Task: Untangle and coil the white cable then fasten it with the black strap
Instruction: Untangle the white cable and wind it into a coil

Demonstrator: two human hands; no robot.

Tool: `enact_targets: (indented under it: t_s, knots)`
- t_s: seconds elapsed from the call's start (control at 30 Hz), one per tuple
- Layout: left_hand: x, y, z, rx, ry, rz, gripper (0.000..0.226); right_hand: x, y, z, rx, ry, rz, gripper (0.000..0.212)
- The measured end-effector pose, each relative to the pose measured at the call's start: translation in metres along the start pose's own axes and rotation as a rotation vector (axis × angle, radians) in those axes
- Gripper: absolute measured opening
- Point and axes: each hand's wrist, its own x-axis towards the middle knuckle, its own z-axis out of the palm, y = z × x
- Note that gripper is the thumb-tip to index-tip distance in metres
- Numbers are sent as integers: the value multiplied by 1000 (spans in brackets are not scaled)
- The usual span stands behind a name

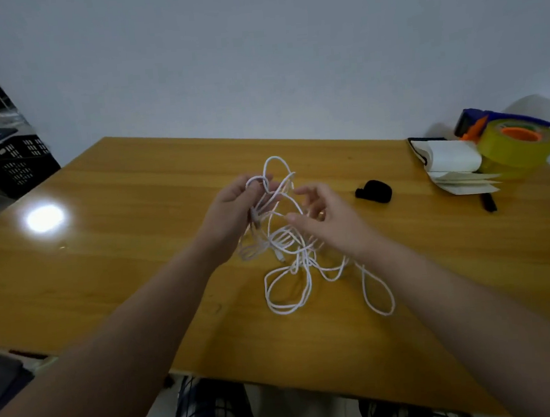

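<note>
Left grip [231,211] clutching white cable [291,240] tangle; right grip [330,217] loose, fingers spread | black strap [374,192] on table [106,254]

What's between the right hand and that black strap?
Only bare tabletop separates the right hand from the black strap, as the head view shows.

There is one white cable [288,292], a single tangle of several loops, and one black strap [374,192]. Two bare grips are in view, the left grip [234,211] and the right grip [330,218]. One counter [106,254] carries one roll of yellow tape [519,153] on one blue dispenser [477,121], one open notebook [451,161] and one black pen [489,204]. One black crate [20,162] stands off to the left.
</note>
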Motion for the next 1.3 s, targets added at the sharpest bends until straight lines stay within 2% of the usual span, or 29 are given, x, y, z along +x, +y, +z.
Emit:
enact_targets:
  t_s: [0.03,0.1,0.17,0.23,0.33,0.4,0.47,0.57,0.63,0.73,0.83,0.87,0.9,1.0,1.07,1.13,1.2,1.3]
  knots:
    - [-1,1,1,44,-12,-6,17,-1,0,3,-44,111,-55,45]
    - [-1,1,4,73,-30,-38,13,-2,-2,7,-214,279,-213,52]
    - [-4,4,6,58,-50,-75,13,2,-6,7,-380,238,-323,69]
    - [-7,6,8,88,-75,-78,19,7,-10,6,-466,79,-324,70]
    - [-6,11,7,262,4,-46,16,14,-15,-1,-409,-16,-251,44]
    - [-3,17,2,262,62,-39,23,18,-16,-11,-509,-45,-204,18]
    - [1,24,-3,234,77,-42,26,19,-18,-18,-551,-2,-212,12]
    - [3,30,-1,262,16,-75,25,21,-29,-12,-248,113,-212,5]
    - [2,33,6,294,-31,-95,20,21,-36,2,-26,84,-123,12]
    - [-1,35,13,246,-95,-151,12,23,-35,16,-36,144,-99,16]
    - [-1,33,6,15,-123,-256,25,23,-35,18,-7,214,-44,9]
    - [-1,32,3,5,-109,-275,27,23,-35,17,20,213,-29,9]
    - [-2,30,-1,92,-98,-270,26,22,-34,16,54,184,-14,12]
    - [-2,26,-8,586,-119,-152,17,17,-34,8,96,25,-20,33]
    - [4,27,-14,714,25,-55,14,15,-33,-4,9,-11,-64,42]
    - [15,32,-23,723,277,30,13,18,-30,-19,-152,17,-115,39]
    - [23,41,-31,692,450,124,13,27,-23,-34,-332,93,-128,32]
    - [29,63,-39,565,591,262,11,33,-15,-58,-450,252,3,37]
